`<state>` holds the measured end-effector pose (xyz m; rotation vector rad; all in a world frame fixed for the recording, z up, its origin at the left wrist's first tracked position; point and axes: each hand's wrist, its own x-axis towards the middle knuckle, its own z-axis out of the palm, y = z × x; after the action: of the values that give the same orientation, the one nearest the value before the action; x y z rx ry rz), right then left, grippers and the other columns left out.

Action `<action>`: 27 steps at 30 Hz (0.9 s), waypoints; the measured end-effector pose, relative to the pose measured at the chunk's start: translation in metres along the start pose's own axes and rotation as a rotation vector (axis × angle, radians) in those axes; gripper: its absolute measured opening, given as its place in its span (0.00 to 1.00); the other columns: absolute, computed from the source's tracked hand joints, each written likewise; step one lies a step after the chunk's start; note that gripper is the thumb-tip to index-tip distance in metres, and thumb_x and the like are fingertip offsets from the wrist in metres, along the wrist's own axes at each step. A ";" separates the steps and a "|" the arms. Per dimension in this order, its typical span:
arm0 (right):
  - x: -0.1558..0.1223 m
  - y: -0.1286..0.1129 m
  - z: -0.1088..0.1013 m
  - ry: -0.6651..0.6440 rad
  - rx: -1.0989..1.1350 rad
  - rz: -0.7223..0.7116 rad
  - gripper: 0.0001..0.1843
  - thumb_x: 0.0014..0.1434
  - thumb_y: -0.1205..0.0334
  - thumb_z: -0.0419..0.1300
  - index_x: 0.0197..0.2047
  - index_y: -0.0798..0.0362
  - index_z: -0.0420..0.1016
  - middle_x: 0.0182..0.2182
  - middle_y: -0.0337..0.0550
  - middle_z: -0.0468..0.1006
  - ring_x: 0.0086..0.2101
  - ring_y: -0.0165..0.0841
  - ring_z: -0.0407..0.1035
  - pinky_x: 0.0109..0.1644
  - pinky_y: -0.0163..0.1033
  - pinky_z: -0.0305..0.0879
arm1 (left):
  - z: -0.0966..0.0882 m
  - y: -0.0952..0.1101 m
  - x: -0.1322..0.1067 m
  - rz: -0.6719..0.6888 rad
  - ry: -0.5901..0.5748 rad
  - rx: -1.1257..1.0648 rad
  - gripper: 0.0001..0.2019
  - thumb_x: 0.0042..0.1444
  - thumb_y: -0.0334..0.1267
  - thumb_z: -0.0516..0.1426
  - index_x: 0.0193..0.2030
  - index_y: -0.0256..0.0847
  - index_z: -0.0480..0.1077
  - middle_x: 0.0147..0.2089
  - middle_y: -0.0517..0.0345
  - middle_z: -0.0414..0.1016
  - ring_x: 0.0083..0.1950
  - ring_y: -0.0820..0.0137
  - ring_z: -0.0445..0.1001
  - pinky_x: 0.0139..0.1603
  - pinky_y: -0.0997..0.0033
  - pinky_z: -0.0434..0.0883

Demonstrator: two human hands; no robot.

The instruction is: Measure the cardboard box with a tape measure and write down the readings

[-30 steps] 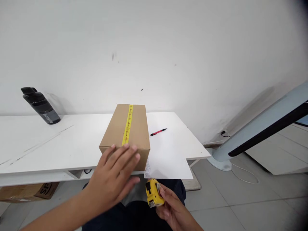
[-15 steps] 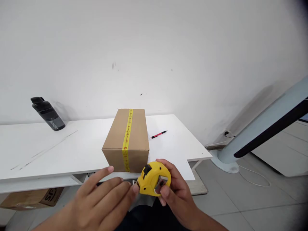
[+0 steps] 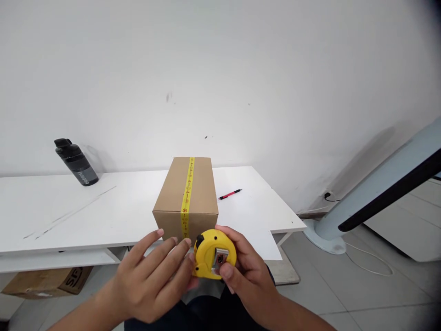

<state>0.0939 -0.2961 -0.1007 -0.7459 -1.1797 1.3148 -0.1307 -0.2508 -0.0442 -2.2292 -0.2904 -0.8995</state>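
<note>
My right hand is wrapped around a round yellow tape measure, its metal clip facing me, held just in front of the table's near edge. My left hand reaches in from the left, its fingers stretched toward the tape measure's left side and touching it at the tips. Directly behind both hands a brown cardboard box sealed with a yellow tape strip stands on the white table.
A red pen lies to the right of the box, with a white paper sheet overhanging the table edge. A dark water bottle leans by the wall at left. Below the table sits another cardboard box. A grey stand slants at right.
My left hand left the box's front and dropped to meet the tape measure. My right hand raised the tape measure from lap height up to the table edge and turned it.
</note>
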 end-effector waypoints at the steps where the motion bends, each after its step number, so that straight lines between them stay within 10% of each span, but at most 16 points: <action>1: -0.001 0.001 -0.001 -0.010 0.001 0.001 0.29 0.61 0.45 0.67 0.62 0.40 0.66 0.40 0.41 0.75 0.27 0.27 0.65 0.33 0.35 0.70 | 0.001 -0.001 0.001 0.016 -0.007 0.028 0.09 0.65 0.42 0.59 0.43 0.40 0.78 0.46 0.53 0.84 0.45 0.66 0.81 0.63 0.54 0.73; 10: 0.002 -0.005 -0.012 0.010 -0.088 -0.104 0.32 0.62 0.46 0.66 0.66 0.42 0.66 0.48 0.48 0.78 0.41 0.38 0.75 0.45 0.43 0.75 | -0.005 -0.014 0.021 -0.299 -0.356 -0.548 0.12 0.72 0.38 0.47 0.44 0.42 0.71 0.38 0.59 0.81 0.40 0.73 0.79 0.58 0.68 0.73; 15: 0.008 -0.009 -0.012 0.136 -0.073 -0.179 0.30 0.62 0.46 0.66 0.65 0.40 0.68 0.47 0.48 0.78 0.38 0.38 0.74 0.42 0.43 0.76 | -0.007 -0.025 0.019 -0.528 -0.498 -0.693 0.11 0.70 0.46 0.51 0.46 0.45 0.72 0.42 0.58 0.80 0.42 0.71 0.78 0.39 0.75 0.76; 18: 0.008 -0.004 -0.008 0.062 -0.077 -0.114 0.33 0.61 0.45 0.67 0.66 0.42 0.68 0.43 0.48 0.77 0.35 0.37 0.73 0.38 0.42 0.75 | -0.003 -0.023 0.018 -0.365 -0.401 -0.548 0.20 0.64 0.57 0.57 0.52 0.43 0.72 0.47 0.54 0.82 0.45 0.68 0.80 0.47 0.69 0.77; 22: 0.006 0.001 -0.003 0.020 -0.063 -0.055 0.36 0.58 0.41 0.67 0.66 0.45 0.68 0.39 0.46 0.77 0.32 0.35 0.71 0.36 0.41 0.74 | 0.004 -0.012 0.013 -0.082 -0.045 -0.109 0.09 0.66 0.36 0.58 0.49 0.36 0.75 0.48 0.49 0.84 0.50 0.64 0.81 0.64 0.54 0.70; 27: 0.003 0.002 -0.005 0.082 -0.088 -0.073 0.34 0.60 0.43 0.67 0.65 0.44 0.69 0.37 0.44 0.78 0.29 0.32 0.69 0.34 0.39 0.74 | -0.001 -0.007 0.009 -0.016 -0.048 -0.088 0.08 0.63 0.29 0.59 0.48 0.35 0.77 0.50 0.50 0.84 0.48 0.67 0.81 0.62 0.56 0.71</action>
<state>0.0978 -0.2921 -0.1030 -0.8059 -1.1940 1.1677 -0.1275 -0.2467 -0.0342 -2.3349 -0.2968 -0.8835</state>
